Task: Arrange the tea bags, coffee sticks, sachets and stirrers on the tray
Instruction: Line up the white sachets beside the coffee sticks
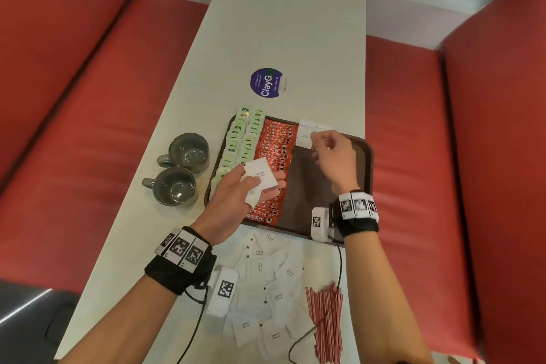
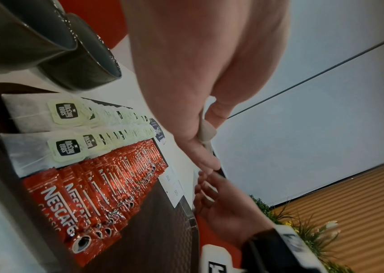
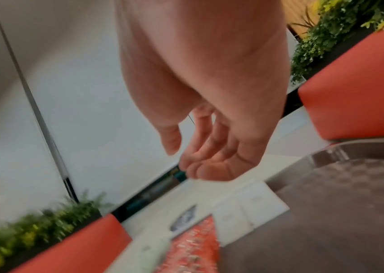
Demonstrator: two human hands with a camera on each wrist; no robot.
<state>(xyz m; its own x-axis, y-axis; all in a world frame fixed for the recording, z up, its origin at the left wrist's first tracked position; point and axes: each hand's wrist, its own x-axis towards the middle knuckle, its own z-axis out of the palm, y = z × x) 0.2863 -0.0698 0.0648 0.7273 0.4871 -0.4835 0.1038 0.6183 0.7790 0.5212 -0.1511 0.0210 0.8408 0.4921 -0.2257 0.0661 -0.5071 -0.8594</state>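
A dark brown tray (image 1: 307, 186) holds two rows of green tea bags (image 1: 239, 142), a row of red coffee sticks (image 1: 274, 151) beside them, and a few white sugar sachets (image 1: 305, 133) at its far edge. Above the coffee sticks my left hand (image 1: 266, 186) holds a small stack of white sachets (image 1: 260, 173) between thumb and fingers. My right hand (image 1: 322, 145) hovers just by the placed sachets. In the right wrist view its fingers (image 3: 193, 162) hang loosely curled and hold nothing. Loose sachets (image 1: 271, 289) and red-and-white stirrers (image 1: 325, 319) lie on the table in front of the tray.
Two grey mugs (image 1: 189, 151) (image 1: 174, 186) stand on the white table just left of the tray. A round purple sticker (image 1: 267, 83) lies beyond it. Red bench seats (image 1: 88, 127) run along both sides. Cables trail from my wrist cameras over the loose sachets.
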